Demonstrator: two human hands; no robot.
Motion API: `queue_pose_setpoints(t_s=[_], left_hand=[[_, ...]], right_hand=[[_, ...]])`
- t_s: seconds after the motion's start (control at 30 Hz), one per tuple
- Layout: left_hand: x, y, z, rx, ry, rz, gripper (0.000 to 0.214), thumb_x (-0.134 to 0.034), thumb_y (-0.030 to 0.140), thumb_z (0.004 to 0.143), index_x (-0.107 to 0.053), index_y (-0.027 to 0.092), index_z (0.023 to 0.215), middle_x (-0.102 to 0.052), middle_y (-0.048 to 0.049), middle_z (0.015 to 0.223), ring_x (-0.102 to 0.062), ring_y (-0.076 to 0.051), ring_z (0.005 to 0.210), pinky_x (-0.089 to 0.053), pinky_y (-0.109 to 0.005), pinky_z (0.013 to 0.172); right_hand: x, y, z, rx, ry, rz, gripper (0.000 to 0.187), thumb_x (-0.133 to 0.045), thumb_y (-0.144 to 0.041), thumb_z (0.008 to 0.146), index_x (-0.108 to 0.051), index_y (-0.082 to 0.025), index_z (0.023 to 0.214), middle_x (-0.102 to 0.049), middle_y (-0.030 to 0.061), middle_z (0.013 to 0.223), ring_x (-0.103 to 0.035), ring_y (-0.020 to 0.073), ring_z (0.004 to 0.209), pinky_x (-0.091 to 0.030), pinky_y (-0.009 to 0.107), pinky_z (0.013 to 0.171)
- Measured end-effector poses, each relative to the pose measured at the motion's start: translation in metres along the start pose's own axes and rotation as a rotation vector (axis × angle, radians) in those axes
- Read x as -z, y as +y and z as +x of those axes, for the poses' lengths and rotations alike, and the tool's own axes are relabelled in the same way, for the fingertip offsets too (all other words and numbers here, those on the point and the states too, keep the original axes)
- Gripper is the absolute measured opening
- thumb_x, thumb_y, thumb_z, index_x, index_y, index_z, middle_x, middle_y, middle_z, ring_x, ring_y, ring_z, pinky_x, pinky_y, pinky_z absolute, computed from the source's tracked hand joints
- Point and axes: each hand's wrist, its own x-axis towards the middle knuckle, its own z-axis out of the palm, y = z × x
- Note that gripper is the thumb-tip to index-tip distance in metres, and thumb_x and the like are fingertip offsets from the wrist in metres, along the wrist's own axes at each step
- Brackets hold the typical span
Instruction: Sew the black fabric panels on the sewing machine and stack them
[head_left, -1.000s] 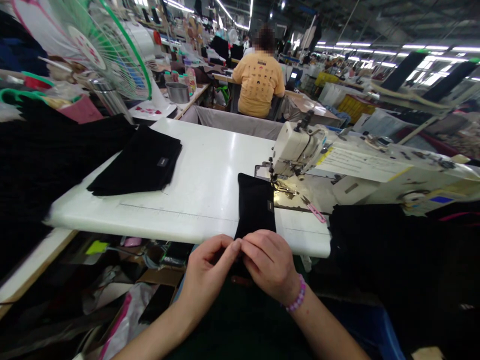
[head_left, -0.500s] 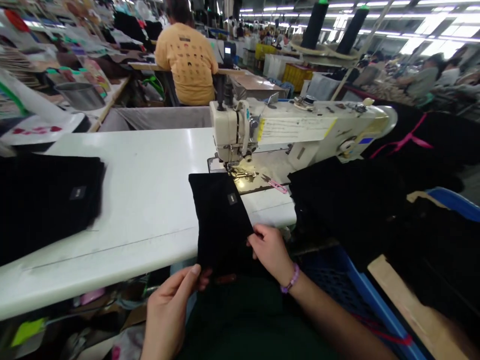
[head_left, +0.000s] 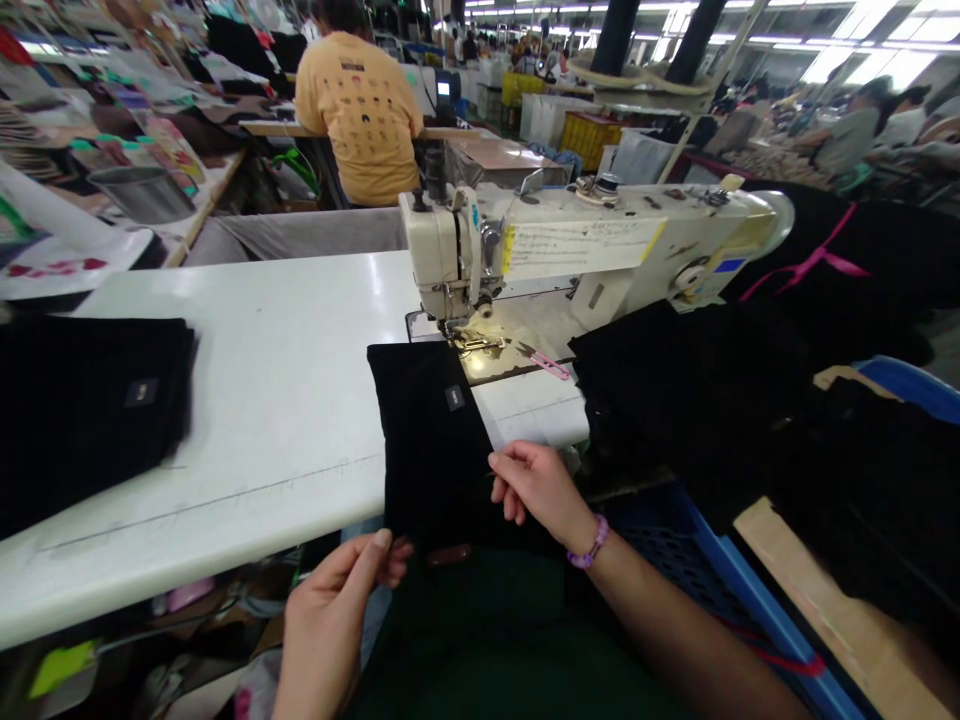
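A black fabric piece (head_left: 431, 430) with a small label lies over the front edge of the white table (head_left: 285, 390), its far end by the sewing machine's (head_left: 540, 250) needle. My left hand (head_left: 334, 610) pinches the piece's near left corner below the table edge. At the right edge of the same piece, my right hand (head_left: 536, 490) has its fingers closed on the cloth; a bead bracelet circles that wrist.
A stack of black labelled pieces (head_left: 90, 400) lies at the table's left. A heap of black cloth (head_left: 712, 400) sits right of the machine, above a blue crate (head_left: 757, 600). Pink snips (head_left: 547, 362) rest by the needle plate. A person in a yellow shirt (head_left: 360, 110) sits ahead.
My view swung right. My hands, pinched together at the piece's near end a second ago, have parted to its left corner and right edge.
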Motion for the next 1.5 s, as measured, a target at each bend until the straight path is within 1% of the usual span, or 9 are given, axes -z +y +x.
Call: queue_pose_setpoints(t_s=[0.1,0.2,0.3,0.5,0.6,0.73,0.83,1.03,1.5], left_hand=[[0.007,0.01,0.002,-0.253,0.098,0.285,0.045,-0.068,0.06,0.079,-0.06,0.02,0.06,-0.055,0.001,0.052,-0.051,-0.015,0.052,-0.04,-0.027,0.052],[-0.001,0.031,0.001,-0.782,0.245,0.612,0.029,-0.068,0.043,0.086,-0.057,0.021,0.071,-0.056,0.0017,0.063,-0.053,-0.016,0.06,-0.042,-0.029,0.061],[-0.027,0.053,0.002,-1.227,0.068,0.866,0.015,-0.069,0.029,0.087,-0.064,0.02,0.097,-0.069,-0.0058,0.091,-0.063,-0.023,0.083,-0.046,-0.035,0.074],[-0.062,0.059,0.022,-1.492,-0.172,1.101,0.022,-0.067,0.017,0.081,-0.066,0.014,0.102,-0.072,-0.009,0.096,-0.061,-0.027,0.086,-0.046,-0.039,0.073],[-0.059,0.055,0.028,-1.496,-0.193,1.047,0.023,-0.063,0.015,0.083,-0.066,0.013,0.106,-0.071,-0.0091,0.095,-0.06,-0.026,0.085,-0.046,-0.039,0.074],[-0.057,0.064,0.027,-1.395,-0.213,1.047,0.017,-0.059,0.013,0.087,-0.067,0.015,0.101,-0.07,-0.0089,0.096,-0.06,-0.024,0.084,-0.046,-0.039,0.074],[-0.06,0.081,0.032,-1.317,-0.262,1.08,0.014,-0.055,0.019,0.093,-0.069,0.019,0.092,-0.069,-0.0062,0.088,-0.061,-0.023,0.081,-0.046,-0.038,0.072],[-0.07,0.1,0.074,-1.297,-0.229,1.225,0.038,-0.057,0.033,0.096,-0.061,0.019,0.131,-0.065,-0.0124,0.13,-0.056,-0.03,0.12,-0.049,-0.045,0.093],[-0.074,0.11,0.115,-1.25,-0.317,1.332,0.037,-0.056,0.039,0.097,-0.063,0.021,0.128,-0.065,-0.0097,0.129,-0.057,-0.029,0.117,-0.048,-0.043,0.09]], right_hand=[[0.002,-0.001,0.001,-0.022,-0.032,0.009,0.037,-0.066,-0.053,0.075,-0.055,-0.018,0.069,-0.06,-0.0037,0.049,-0.046,0.0058,0.032,-0.028,0.015,0.029],[0.004,-0.003,0.0,-0.036,-0.059,0.02,0.037,-0.066,-0.053,0.076,-0.054,-0.019,0.068,-0.059,-0.0043,0.049,-0.044,0.005,0.031,-0.024,0.015,0.029],[0.005,-0.005,0.0,-0.047,-0.083,0.021,0.039,-0.066,-0.055,0.075,-0.056,-0.018,0.07,-0.059,-0.0044,0.048,-0.043,0.0054,0.03,-0.023,0.016,0.029],[0.006,0.0,-0.001,-0.02,-0.096,-0.011,0.039,-0.059,-0.057,0.08,-0.057,-0.018,0.075,-0.058,-0.0035,0.05,-0.045,0.0079,0.032,-0.025,0.018,0.03],[0.01,0.004,-0.005,0.166,0.002,-0.144,0.03,-0.053,-0.047,0.089,-0.061,-0.018,0.086,-0.059,-0.003,0.056,-0.05,0.0096,0.038,-0.034,0.02,0.037],[0.019,0.002,-0.007,0.923,0.211,-0.721,0.019,-0.057,-0.023,0.092,-0.064,-0.017,0.109,-0.069,0.0057,0.089,-0.065,0.0171,0.076,-0.053,0.029,0.067],[0.022,-0.004,-0.004,1.242,0.238,-0.936,0.013,-0.054,-0.014,0.097,-0.066,-0.018,0.097,-0.071,0.008,0.099,-0.064,0.0207,0.096,-0.053,0.036,0.084],[0.023,-0.002,0.003,1.29,0.07,-1.03,0.016,-0.052,-0.014,0.1,-0.066,-0.019,0.094,-0.073,0.0018,0.092,-0.064,0.017,0.1,-0.042,0.042,0.108],[0.018,-0.013,0.024,1.204,0.054,-0.983,0.016,-0.052,-0.012,0.095,-0.066,-0.02,0.093,-0.074,0.0014,0.095,-0.062,0.0172,0.101,-0.031,0.047,0.117]])
